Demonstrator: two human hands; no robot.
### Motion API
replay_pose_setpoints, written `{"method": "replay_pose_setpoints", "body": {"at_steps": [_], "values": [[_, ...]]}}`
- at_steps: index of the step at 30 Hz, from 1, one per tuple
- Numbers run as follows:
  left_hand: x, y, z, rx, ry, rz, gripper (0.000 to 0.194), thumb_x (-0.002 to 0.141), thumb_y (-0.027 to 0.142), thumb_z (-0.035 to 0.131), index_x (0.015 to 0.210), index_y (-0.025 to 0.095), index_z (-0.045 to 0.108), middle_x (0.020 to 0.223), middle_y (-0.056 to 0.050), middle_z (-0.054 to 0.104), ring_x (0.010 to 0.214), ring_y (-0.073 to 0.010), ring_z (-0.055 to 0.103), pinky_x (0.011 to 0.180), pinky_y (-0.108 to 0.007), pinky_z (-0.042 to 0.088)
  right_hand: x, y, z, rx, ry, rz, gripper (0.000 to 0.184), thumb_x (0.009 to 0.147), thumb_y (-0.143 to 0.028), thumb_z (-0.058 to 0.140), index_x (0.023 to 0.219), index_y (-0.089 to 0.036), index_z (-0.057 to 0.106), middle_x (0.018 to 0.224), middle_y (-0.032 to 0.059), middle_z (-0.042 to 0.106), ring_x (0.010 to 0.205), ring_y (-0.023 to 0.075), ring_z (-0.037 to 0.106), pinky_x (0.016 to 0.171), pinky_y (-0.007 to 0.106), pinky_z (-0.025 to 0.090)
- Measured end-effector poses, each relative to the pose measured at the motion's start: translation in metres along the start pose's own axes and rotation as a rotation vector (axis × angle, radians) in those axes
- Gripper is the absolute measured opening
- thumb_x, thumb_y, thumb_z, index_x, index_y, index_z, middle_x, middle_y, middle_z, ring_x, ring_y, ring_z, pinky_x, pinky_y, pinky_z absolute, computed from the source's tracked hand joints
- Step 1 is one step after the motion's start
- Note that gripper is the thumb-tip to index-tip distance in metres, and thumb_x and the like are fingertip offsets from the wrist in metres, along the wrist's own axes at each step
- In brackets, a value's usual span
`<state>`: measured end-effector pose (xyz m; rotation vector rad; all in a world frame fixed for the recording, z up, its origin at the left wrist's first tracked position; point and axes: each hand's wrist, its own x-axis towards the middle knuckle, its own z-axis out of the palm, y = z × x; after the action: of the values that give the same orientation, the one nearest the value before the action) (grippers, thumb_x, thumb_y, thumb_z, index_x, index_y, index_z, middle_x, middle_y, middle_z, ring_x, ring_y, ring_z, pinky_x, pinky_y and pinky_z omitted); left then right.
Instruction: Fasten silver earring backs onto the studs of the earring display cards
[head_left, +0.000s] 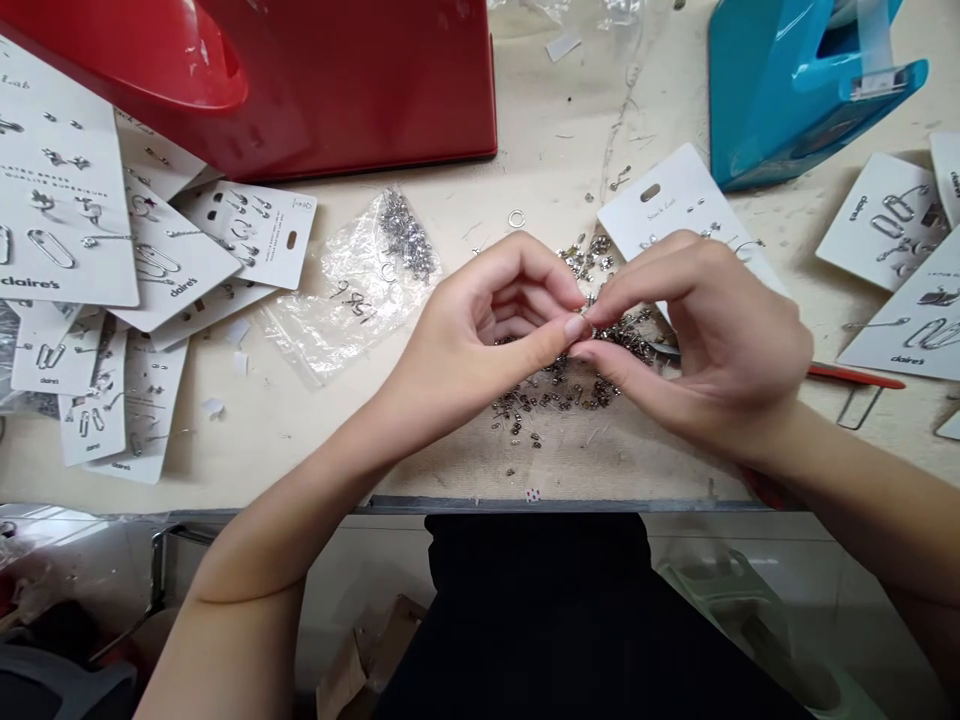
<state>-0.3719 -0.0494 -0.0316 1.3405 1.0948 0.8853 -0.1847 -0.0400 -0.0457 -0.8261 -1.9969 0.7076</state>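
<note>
My left hand (495, 330) and my right hand (697, 330) meet above the middle of the table, thumb and forefinger of each pinched together at the tips. Whatever sits between the fingertips is too small and covered to make out. Below them spreads a pile of small metal earring backs and findings (562, 390). Partly behind my right hand lies a white earring card (675, 200) with small pieces on it. A red-handled tool (855, 375) lies under my right hand, its metal end partly hidden.
A red tape dispenser (375, 90) stands at the back left, a blue tape dispenser (780, 100) at the back right. Printed jewelry cards (67, 190) overlap at left, with more cards (885, 220) at right. A clear zip bag (337, 300) holds small metal parts. The table's front edge (585, 505) is near.
</note>
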Motion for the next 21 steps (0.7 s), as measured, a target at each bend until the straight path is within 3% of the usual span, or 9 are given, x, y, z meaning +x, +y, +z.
{"method": "replay_pose_setpoints", "body": {"at_steps": [4, 10, 14, 18, 21], "values": [[0.001, -0.002, 0.0, 0.0, 0.006, 0.008, 0.031, 0.086, 0.047, 0.076, 0.086, 0.02, 0.061, 0.084, -0.001, 0.069, 0.075, -0.0116, 0.07, 0.068, -0.025, 0.064, 0.0, 0.001, -0.003, -0.16, -0.022, -0.088, 0.016, 0.091, -0.014, 0.067, 0.098, -0.026, 0.059, 0.086, -0.0014, 0.07, 0.076, 0.016, 0.065, 0.07, 0.035, 0.057], [0.002, -0.005, 0.0, 0.026, -0.015, 0.038, 0.029, 0.086, 0.044, 0.077, 0.087, 0.02, 0.061, 0.084, 0.0, 0.069, 0.075, -0.0101, 0.068, 0.069, -0.023, 0.062, -0.004, 0.001, -0.003, -0.315, -0.038, -0.11, 0.012, 0.093, -0.014, 0.064, 0.095, -0.025, 0.059, 0.079, -0.0006, 0.068, 0.071, 0.0171, 0.062, 0.067, 0.035, 0.054], [0.004, -0.008, -0.006, 0.147, 0.021, 0.12, 0.024, 0.092, 0.046, 0.07, 0.096, 0.022, 0.065, 0.09, -0.001, 0.069, 0.081, -0.0116, 0.068, 0.073, -0.027, 0.061, 0.001, 0.012, -0.011, -0.413, -0.052, -0.178, 0.024, 0.092, -0.017, 0.065, 0.114, -0.021, 0.057, 0.097, 0.0064, 0.07, 0.088, 0.0235, 0.065, 0.076, 0.041, 0.054], [0.016, -0.016, -0.021, 0.237, 0.186, 0.228, 0.026, 0.094, 0.05, 0.065, 0.094, 0.025, 0.069, 0.095, -0.002, 0.07, 0.087, -0.0145, 0.066, 0.08, -0.036, 0.06, 0.008, 0.031, -0.027, -0.484, -0.135, 0.038, 0.06, 0.085, -0.031, 0.072, 0.139, -0.028, 0.046, 0.132, 0.0126, 0.061, 0.119, 0.0372, 0.056, 0.097, 0.058, 0.048], [0.025, -0.025, -0.034, 0.223, 0.213, 0.244, 0.021, 0.091, 0.05, 0.07, 0.091, 0.029, 0.068, 0.093, 0.001, 0.071, 0.084, -0.0154, 0.063, 0.078, -0.042, 0.058, 0.008, 0.04, -0.032, -0.464, -0.23, 0.171, 0.074, 0.083, -0.031, 0.073, 0.148, -0.029, 0.038, 0.145, 0.0149, 0.05, 0.13, 0.0418, 0.047, 0.108, 0.063, 0.041]]}}
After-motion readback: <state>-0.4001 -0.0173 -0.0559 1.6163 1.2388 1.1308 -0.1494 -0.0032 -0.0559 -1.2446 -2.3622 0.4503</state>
